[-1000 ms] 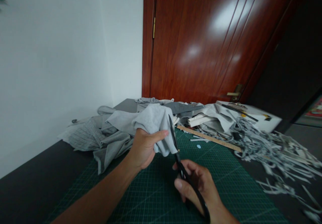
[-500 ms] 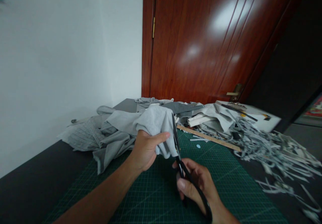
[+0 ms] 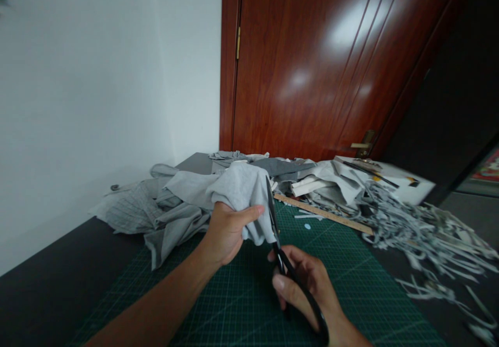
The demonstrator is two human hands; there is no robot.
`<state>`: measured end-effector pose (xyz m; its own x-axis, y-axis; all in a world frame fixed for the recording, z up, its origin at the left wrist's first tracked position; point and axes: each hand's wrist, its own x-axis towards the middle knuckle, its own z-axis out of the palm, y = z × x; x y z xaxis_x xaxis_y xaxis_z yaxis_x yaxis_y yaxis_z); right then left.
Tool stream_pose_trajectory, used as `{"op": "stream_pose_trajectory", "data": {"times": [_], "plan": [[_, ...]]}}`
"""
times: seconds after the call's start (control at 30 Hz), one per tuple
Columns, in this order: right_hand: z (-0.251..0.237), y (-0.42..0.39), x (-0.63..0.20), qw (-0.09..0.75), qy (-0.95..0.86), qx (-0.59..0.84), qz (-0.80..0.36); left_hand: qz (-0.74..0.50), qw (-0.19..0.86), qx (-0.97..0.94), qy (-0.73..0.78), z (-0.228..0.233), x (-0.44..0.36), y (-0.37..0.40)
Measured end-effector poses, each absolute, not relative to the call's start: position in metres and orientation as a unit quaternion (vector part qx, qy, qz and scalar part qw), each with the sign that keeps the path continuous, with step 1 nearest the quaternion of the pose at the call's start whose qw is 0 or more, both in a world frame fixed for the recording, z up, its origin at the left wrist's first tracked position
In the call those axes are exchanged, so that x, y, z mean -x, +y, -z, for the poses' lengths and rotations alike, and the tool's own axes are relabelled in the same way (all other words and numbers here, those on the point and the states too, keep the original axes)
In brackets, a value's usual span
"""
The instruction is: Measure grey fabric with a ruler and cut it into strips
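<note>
The grey cloth [image 3: 237,191] is gripped in the left hand [image 3: 226,232], bunched up and lifted off the green mat [image 3: 241,295]. The black scissors [image 3: 288,269] are held tight in the right hand [image 3: 307,290], with the blades pointing up along the cloth's right edge (touching it, it seems). A good cut is made when the cloth is pulled flat and tight, and the blades are kept straight and well away from the thumb. The cloth is soft and floppy, with folds. The scissors are hard, thin and shiny. The mat is flat and marked with small squares. More grey cloth [image 3: 156,211] is piled behind on the dark bench [image 3: 47,284]. A long wooden ruler [image 3: 323,214] is laid on the mat, and thin cut strips [image 3: 421,232] are heaped at the right.
</note>
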<state>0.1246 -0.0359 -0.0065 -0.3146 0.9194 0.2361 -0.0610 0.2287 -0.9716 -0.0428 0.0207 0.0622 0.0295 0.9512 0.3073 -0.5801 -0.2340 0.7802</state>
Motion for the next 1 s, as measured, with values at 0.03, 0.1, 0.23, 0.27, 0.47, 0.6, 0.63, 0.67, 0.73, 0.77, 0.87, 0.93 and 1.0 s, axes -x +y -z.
{"op": "stream_pose_trajectory", "data": {"times": [0.03,0.1,0.23,0.27,0.47,0.6,0.63,0.67,0.73,0.77,0.87,0.93,1.0], "plan": [[0.005,-0.036,-0.125,0.472,-0.625,0.346,-0.517,-0.661,0.579,-0.426,0.219,-0.062,0.043,0.021],[0.004,-0.036,-0.124,0.47,-0.623,0.352,-0.517,-0.659,0.579,-0.427,0.218,-0.062,0.043,0.02],[0.006,-0.035,-0.122,0.471,-0.617,0.358,-0.519,-0.659,0.581,-0.429,0.211,-0.061,0.042,0.021],[0.006,-0.034,-0.121,0.472,-0.616,0.361,-0.517,-0.661,0.579,-0.429,0.21,-0.061,0.042,0.021],[0.004,-0.034,-0.119,0.463,-0.614,0.392,-0.505,-0.669,0.572,-0.417,0.226,-0.062,0.041,0.02],[0.0,-0.035,-0.119,0.459,-0.621,0.403,-0.492,-0.679,0.569,-0.405,0.226,-0.061,0.042,0.02],[-0.001,-0.035,-0.119,0.461,-0.621,0.403,-0.489,-0.685,0.569,-0.398,0.223,-0.061,0.042,0.021],[-0.001,-0.035,-0.119,0.464,-0.622,0.402,-0.486,-0.689,0.57,-0.389,0.22,-0.061,0.042,0.022],[-0.001,-0.035,-0.119,0.469,-0.622,0.399,-0.485,-0.696,0.574,-0.372,0.217,-0.061,0.042,0.023],[-0.001,-0.035,-0.119,0.471,-0.621,0.397,-0.485,-0.699,0.576,-0.366,0.215,-0.062,0.042,0.024],[0.003,-0.034,-0.12,0.469,-0.619,0.394,-0.491,-0.709,0.577,-0.352,0.201,-0.064,0.042,0.025],[0.01,-0.033,-0.12,0.468,-0.614,0.392,-0.499,-0.716,0.575,-0.345,0.192,-0.066,0.042,0.026],[0.02,-0.031,-0.12,0.481,-0.608,0.381,-0.503,-0.722,0.571,-0.338,0.194,-0.067,0.042,0.026]]}}
